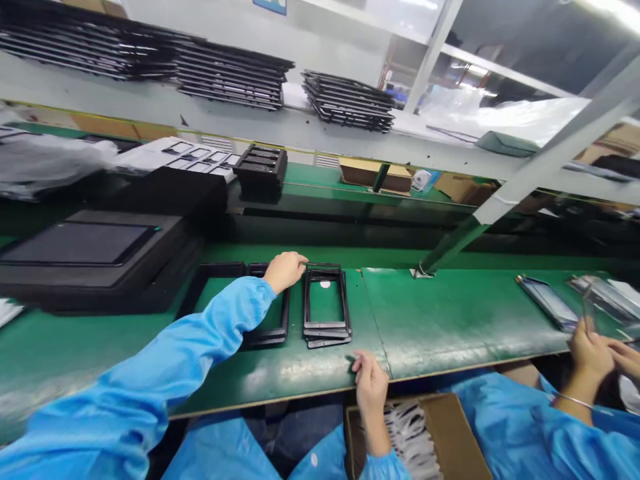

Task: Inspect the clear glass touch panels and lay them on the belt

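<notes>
At the centre of the frame, thin black rectangular frames (327, 325) lie in a slightly fanned pile on the smooth, glossy green tabletop (450, 307), a small white oval showing through their opening. The left hand (285, 272) is at the pile's upper left corner, fingers bent toward the slim top bar; I cannot tell whether they are clamped on it. Its loose blue sleeve (185, 360) wrinkles across wider black frames (265, 339) to the left. At lower centre, near the table edge, the right hand (371, 387) has loosely bent fingers, slightly apart and clear of the pile.

Below it, an open cardboard carton (460, 433) holds limp whitish strips (413, 433). At left sits a thick, matt black block (100, 270) with a smooth dark panel (75, 243) on top. Flat, ridged stacks of black frames (235, 73) line the pale shelf (280, 123) above, with crinkled clear film (495, 113) at upper right. At the right edge, a co-worker's hand (593, 357) holds a thin, see-through sheet (589, 303).
</notes>
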Demonstrator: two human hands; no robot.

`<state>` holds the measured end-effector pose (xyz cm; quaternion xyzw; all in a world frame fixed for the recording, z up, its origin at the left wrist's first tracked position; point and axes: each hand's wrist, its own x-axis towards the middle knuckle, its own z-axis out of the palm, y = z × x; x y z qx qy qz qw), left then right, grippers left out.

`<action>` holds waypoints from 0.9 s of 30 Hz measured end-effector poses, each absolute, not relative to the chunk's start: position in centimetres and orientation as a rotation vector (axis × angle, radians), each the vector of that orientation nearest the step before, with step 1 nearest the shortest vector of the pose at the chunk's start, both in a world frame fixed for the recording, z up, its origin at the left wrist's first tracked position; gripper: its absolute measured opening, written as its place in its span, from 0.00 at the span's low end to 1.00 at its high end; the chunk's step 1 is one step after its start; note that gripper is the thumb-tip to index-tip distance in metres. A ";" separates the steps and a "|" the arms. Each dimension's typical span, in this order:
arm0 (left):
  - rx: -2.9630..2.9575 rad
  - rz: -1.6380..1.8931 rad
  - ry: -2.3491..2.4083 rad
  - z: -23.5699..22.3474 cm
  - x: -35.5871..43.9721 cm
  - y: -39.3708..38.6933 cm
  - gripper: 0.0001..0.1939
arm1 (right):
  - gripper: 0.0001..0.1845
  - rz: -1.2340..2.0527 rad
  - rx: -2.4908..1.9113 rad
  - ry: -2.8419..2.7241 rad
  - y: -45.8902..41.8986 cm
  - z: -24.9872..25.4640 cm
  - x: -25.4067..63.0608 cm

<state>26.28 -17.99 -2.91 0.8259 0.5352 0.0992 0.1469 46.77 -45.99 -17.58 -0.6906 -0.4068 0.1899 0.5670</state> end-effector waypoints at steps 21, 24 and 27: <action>1.489 0.820 1.056 2.0 26.7 -24.7 0.26 | 0.22 0.495 -1.806 -0.997 -44.2 -14.3 47.9; 1.630 0.672 0.896 1.0 28.8 -29.5 0.21 | 0.21 0.429 -1.888 -1.054 -44.1 -12.8 48.5; 1.879 0.854 0.911 -0.2 30.5 -31.1 0.17 | 0.21 0.352 -1.977 -1.152 -44.9 -11.6 49.0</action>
